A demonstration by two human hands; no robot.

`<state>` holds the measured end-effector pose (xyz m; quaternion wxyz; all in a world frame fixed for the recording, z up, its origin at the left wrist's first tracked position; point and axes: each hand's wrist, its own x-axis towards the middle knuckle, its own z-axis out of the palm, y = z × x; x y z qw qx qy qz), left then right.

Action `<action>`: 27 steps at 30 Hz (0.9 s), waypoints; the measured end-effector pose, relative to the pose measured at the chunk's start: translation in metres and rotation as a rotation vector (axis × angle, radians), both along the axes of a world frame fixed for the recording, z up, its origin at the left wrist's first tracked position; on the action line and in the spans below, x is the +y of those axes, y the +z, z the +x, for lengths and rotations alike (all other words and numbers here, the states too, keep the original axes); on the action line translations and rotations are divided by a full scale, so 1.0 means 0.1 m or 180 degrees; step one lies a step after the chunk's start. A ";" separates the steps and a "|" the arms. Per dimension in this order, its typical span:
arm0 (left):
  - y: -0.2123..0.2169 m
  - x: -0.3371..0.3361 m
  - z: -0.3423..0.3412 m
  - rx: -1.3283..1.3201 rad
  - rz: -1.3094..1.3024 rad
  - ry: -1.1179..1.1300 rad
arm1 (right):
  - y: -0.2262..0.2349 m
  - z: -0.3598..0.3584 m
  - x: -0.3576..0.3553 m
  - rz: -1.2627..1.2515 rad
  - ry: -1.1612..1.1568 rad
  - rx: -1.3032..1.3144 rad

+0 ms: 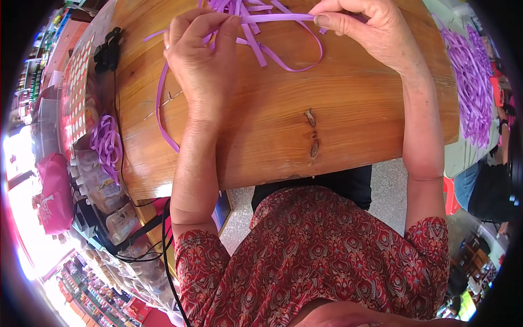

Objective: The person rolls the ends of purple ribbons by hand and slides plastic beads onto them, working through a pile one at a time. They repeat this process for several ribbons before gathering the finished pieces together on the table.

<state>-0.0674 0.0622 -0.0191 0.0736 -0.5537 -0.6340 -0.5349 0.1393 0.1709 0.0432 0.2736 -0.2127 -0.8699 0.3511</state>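
My left hand and my right hand pinch the two ends of one stretch of purple ribbon, held taut between them near the far edge of a wooden table. More strands of the same ribbon fan out under it, one looping down to the right. Another long strand trails down from my left hand across the wood. My fingertips close tightly on the ribbon on both sides.
A large heap of purple ribbon lies on a surface to the right. A smaller ribbon bundle sits left of the table among packets. A black clip and a black cable lie at the left edge. A pink bag hangs further left.
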 end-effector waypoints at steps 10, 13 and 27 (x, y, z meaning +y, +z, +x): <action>-0.06 -0.07 0.54 -0.2097 -0.0414 -0.1612 | -0.11 -0.05 -0.04 -0.1355 0.0366 0.0091; -0.09 -0.08 0.52 -0.2292 -0.0209 -0.1462 | -0.07 -0.06 -0.03 -0.1526 0.0350 0.0264; 0.09 -0.15 0.45 -0.3171 -0.0351 -0.1470 | 0.04 0.08 0.04 -0.0483 0.0197 0.0761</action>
